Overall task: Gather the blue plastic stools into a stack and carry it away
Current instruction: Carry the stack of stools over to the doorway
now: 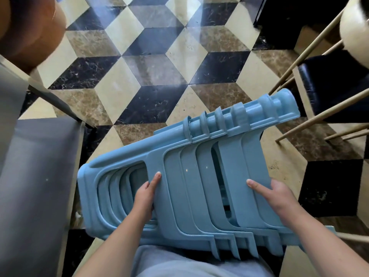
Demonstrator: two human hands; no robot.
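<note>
Both hands (209, 194) grip the sideways stool stack (187, 188), legs pointing right.

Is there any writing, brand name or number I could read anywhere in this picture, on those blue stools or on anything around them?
None can be read.
Stack of blue stools, held by the left hand and right hand: plain plastic, no label or brand shows.
Tiled floor: only marble veining and one small dark scuff, not letters.
Grey table and the chairs: no markings visible.
</note>
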